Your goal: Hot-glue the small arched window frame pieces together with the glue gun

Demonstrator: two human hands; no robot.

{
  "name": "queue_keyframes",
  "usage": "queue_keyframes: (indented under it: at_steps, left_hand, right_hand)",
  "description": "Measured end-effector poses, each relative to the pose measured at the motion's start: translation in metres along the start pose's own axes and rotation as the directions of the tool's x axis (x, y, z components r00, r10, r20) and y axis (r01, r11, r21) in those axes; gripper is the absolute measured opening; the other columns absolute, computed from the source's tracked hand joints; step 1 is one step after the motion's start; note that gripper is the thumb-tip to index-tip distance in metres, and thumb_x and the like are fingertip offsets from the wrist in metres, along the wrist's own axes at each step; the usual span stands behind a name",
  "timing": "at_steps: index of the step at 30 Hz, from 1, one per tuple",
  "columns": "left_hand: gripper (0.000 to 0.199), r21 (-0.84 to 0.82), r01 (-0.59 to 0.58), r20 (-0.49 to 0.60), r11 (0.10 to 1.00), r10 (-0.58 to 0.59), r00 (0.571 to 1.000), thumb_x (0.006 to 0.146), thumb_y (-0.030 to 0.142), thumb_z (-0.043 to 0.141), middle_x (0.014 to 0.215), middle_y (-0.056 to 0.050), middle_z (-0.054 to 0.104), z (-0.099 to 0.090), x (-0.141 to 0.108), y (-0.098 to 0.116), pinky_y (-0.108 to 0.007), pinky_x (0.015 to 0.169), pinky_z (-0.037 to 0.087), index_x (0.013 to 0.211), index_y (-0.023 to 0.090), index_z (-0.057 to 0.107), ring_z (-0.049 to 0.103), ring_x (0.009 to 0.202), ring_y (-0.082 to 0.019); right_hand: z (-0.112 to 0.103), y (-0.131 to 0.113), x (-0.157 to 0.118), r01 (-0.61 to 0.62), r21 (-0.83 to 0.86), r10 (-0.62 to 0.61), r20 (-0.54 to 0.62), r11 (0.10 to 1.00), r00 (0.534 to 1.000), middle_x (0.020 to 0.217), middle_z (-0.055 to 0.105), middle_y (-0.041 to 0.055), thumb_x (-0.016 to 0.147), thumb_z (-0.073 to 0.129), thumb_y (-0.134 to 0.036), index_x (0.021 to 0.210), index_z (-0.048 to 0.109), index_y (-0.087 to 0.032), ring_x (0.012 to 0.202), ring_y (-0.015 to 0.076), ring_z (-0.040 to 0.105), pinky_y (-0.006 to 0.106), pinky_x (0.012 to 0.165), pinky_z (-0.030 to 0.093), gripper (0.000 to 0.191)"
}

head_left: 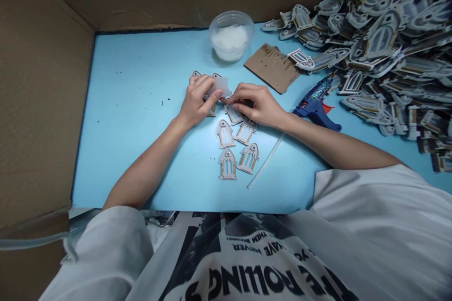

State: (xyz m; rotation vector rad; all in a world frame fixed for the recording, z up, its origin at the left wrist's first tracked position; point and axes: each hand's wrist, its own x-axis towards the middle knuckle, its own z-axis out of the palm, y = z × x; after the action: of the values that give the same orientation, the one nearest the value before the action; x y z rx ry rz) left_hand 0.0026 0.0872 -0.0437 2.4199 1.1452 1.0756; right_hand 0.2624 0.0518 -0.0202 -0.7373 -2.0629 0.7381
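Note:
My left hand [197, 102] is closed around a small stack of translucent white plastic sheets [221, 85], held between thumb and fingers. Just beside it my right hand [259, 103] makes a pinch, its fingertips close to the lower edge of the sheets. What lies in that pinch is too small to make out. Under and around both hands are several small arched window frames, white with brown edges. One window frame [234, 114] is partly covered by my right fingers. Nearer to me, another frame [226, 134] has a whitish pane, and a further one [228, 164] shows bars.
A clear plastic tub [231, 37] with white contents stands at the back. Right of it lies a torn cardboard piece [271, 68]. A blue glue gun [316, 106] rests by my right forearm, near a glue stick [265, 162]. A large heap of window frames [384, 42] fills the right. Cardboard walls [42, 80] border the blue table.

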Motion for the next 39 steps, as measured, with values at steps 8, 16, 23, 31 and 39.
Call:
queue_keyframes:
  at_steps: [8,16,23,31,39]
  left_hand:
    - [0.054,-0.003,0.020,-0.012,1.000,-0.020,1.000,0.112,0.074,0.042,0.090,-0.004,0.069,0.0008,-0.0001,-0.0005,-0.045,0.098,0.055,0.101,0.025,0.063,0.067,0.088,-0.021]
    - [0.057,-0.012,0.034,-0.005,0.999,-0.034,0.999,0.111,0.076,0.041,0.091,-0.004,0.070,0.0002,0.0003,0.0009,-0.046,0.100,0.054,0.100,0.025,0.063,0.068,0.092,-0.023]
    - [0.054,-0.013,0.002,0.079,1.000,-0.001,0.997,0.113,0.071,0.042,0.101,-0.007,0.074,-0.0041,0.0003,0.0035,-0.048,0.108,0.053,0.103,0.025,0.067,0.071,0.106,-0.025]
    - [0.054,-0.022,-0.035,0.098,0.999,0.037,0.994,0.114,0.068,0.041,0.109,-0.006,0.077,-0.0047,0.0010,0.0054,-0.049,0.111,0.052,0.099,0.024,0.070,0.073,0.114,-0.025]
    - [0.058,-0.004,-0.016,0.097,1.000,0.016,0.995,0.112,0.073,0.038,0.111,-0.008,0.078,-0.0032,0.0001,0.0044,-0.051,0.112,0.054,0.104,0.025,0.071,0.074,0.115,-0.026]
  right_hand:
    - [0.0014,0.0023,0.0004,0.036,-0.001,-0.036,0.010,0.999,0.999,0.096,0.075,0.0077,0.102,0.072,-0.018,0.104,0.088,-0.017,0.080,0.0195,0.066,0.034,0.075,0.050,0.016]
    - [0.0013,0.0025,-0.0016,0.014,-0.082,-0.012,0.032,0.997,0.999,0.105,0.070,0.0079,0.098,0.080,-0.023,0.107,0.078,-0.019,0.083,0.0215,0.061,0.036,0.078,0.051,0.010]
    - [0.0061,0.0066,0.0000,-0.052,-0.063,0.043,-0.133,0.997,0.990,0.091,0.067,0.0050,0.106,0.078,-0.062,0.100,0.071,-0.020,0.075,0.0198,0.056,0.035,0.069,0.044,0.043]
    - [0.0045,0.0001,0.0026,-0.058,0.072,0.072,-0.220,0.996,0.973,0.095,0.073,0.0057,0.104,0.082,-0.046,0.090,0.066,-0.021,0.075,0.0178,0.058,0.036,0.069,0.046,0.033]
    - [0.0041,0.0006,0.0042,-0.161,0.090,0.174,-0.178,0.983,0.968,0.093,0.071,0.0053,0.099,0.080,-0.077,0.095,0.071,-0.021,0.072,0.0174,0.056,0.036,0.071,0.049,0.057]
